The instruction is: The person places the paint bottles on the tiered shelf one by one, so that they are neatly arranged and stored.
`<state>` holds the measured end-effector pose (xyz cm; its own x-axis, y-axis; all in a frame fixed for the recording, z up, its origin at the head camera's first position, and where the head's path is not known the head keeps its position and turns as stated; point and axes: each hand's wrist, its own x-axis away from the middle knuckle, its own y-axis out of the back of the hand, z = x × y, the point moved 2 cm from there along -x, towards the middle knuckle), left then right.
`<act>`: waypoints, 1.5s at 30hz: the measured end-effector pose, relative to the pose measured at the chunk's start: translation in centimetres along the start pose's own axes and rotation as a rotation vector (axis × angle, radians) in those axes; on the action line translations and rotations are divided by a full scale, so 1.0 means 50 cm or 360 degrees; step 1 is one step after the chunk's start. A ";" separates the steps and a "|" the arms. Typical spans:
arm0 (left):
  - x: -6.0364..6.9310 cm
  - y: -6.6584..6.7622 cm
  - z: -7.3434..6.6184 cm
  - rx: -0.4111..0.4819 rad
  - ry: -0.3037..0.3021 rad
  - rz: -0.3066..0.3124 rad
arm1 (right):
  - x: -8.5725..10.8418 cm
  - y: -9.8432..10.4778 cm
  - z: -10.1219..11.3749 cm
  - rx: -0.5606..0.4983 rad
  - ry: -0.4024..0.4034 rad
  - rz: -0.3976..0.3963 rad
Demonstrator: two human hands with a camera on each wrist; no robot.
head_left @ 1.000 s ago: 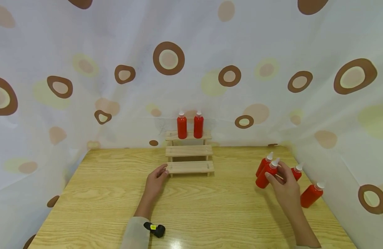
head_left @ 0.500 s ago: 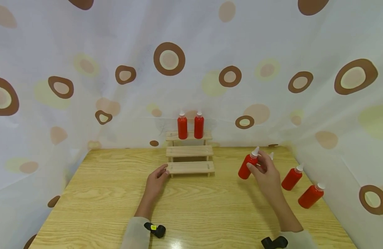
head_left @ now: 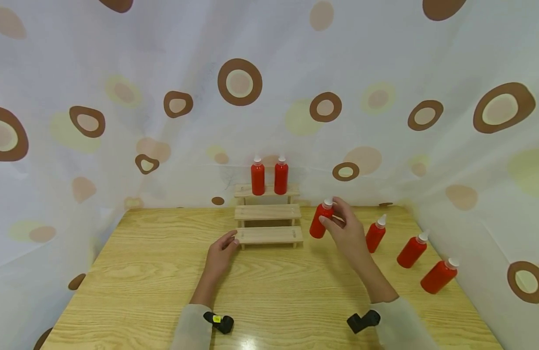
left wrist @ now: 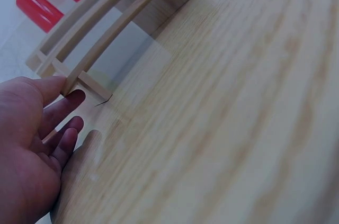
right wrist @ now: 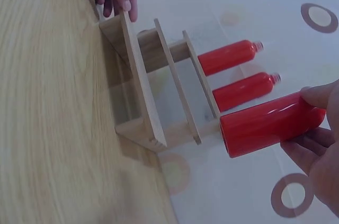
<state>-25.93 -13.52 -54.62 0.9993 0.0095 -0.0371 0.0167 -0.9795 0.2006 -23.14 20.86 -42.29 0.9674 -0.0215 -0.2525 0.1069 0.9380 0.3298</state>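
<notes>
A three-step wooden rack (head_left: 269,235) has two red bottles, one (head_left: 258,180) beside another (head_left: 281,179), upright on its top step. My left hand (head_left: 219,255) holds the left end of the lowest step, thumb and forefinger at its corner in the left wrist view. Just right of the rack, my right hand (head_left: 349,236) grips a red bottle (head_left: 320,222) with a white tip, slightly tilted and off the table. In the right wrist view that bottle (right wrist: 265,126) shows its base toward the rack, fingers around its upper part. The middle and lowest steps hold no bottles.
Three more red bottles stand at the table's right side: one (head_left: 375,236) behind my right forearm, one (head_left: 411,252) farther right, one (head_left: 439,276) nearest the right edge. A patterned white sheet (head_left: 278,39) rises behind and beside the wooden table (head_left: 269,291).
My right hand has carried the gripped bottle leftward from the group at the right, close to the rack. The left hand stays at the rack's lowest step.
</notes>
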 end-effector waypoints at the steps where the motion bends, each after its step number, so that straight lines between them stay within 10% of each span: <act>1: 0.000 0.001 -0.001 0.0005 0.0005 0.0001 | -0.005 -0.007 0.004 -0.0008 0.0006 0.0014; 45: -0.003 -0.001 0.000 0.0016 0.0014 -0.0018 | -0.186 -0.293 0.033 -0.0062 0.0309 0.0117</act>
<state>-26.10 -13.46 -54.61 0.9993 0.0223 -0.0307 0.0277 -0.9813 0.1906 -33.30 6.77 -43.26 0.9093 0.1112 -0.4010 0.0250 0.9473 0.3194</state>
